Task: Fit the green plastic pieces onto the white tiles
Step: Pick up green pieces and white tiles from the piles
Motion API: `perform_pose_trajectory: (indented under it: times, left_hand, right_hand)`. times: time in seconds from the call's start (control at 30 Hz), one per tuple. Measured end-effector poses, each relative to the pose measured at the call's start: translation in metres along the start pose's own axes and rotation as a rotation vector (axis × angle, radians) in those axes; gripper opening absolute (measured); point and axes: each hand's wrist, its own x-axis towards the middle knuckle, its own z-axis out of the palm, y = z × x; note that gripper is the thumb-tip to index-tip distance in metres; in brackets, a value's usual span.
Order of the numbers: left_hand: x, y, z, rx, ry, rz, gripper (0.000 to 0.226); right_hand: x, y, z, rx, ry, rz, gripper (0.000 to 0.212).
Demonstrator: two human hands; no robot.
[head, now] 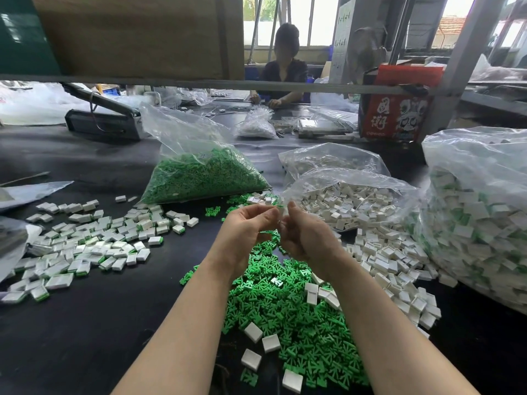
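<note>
You face a dark table [85, 323] under a grey metal shelf rail [171, 81]. Daylight comes through the far windows [313, 21].

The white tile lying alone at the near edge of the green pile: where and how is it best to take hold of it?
Probably pinch the white tile by two opposite side edges, coming from above. It lies flat on the dark table, broad face up, and its left side is clear while green pieces crowd its right.

left hand [245, 232]: bare, no glove | right hand [302, 238]: bare, no glove | forearms: bare, no sleeves in view | wrists: no watch, no band
</note>
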Motion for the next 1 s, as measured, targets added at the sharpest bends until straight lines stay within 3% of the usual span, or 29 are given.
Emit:
perform_pose_trajectory:
  times: [0.1,0.2,0.4,0.53,0.73,0.87,1.0]
  left_hand:
    - [0.005,0.0,-0.015,-0.104,0.176,-0.096,0.014]
    - [0.009,0.002,-0.037,-0.354,0.35,-0.18,0.014]
    - [0.01,0.003,-0.087,-0.79,0.601,-0.187,0.029]
    - [0.009,0.006,-0.106,-0.914,0.715,-0.139,0.032]
    - [0.008,0.008,-0.106,-0.992,0.773,0.014,0.039]
    - [0.002,0.013,-0.108,-1.104,0.776,0.14,0.03]
    - [0.003,0.012,-0.103,-1.008,0.67,-0.01,0.032]
  right_hand:
    - [-0.001,-0.004,-0.004,-0.149,0.081,0.032,0.05]
    - [-0.002,-0.008,-0.012,-0.272,0.167,0.035,0.045]
    - [0.001,-0.001,-0.037,-0.853,0.377,0.022,0.036]
    - [0.002,0.005,-0.049,-1.051,0.441,0.055,0.024]
    - [0.003,0.009,-0.045,-1.185,0.427,0.046,0.012]
    - [0.004,0.015,-0.038,-1.251,0.351,0.018,0.032]
    - [0.006,0.019,-0.035,-1.407,0.28,0.074,0.041]
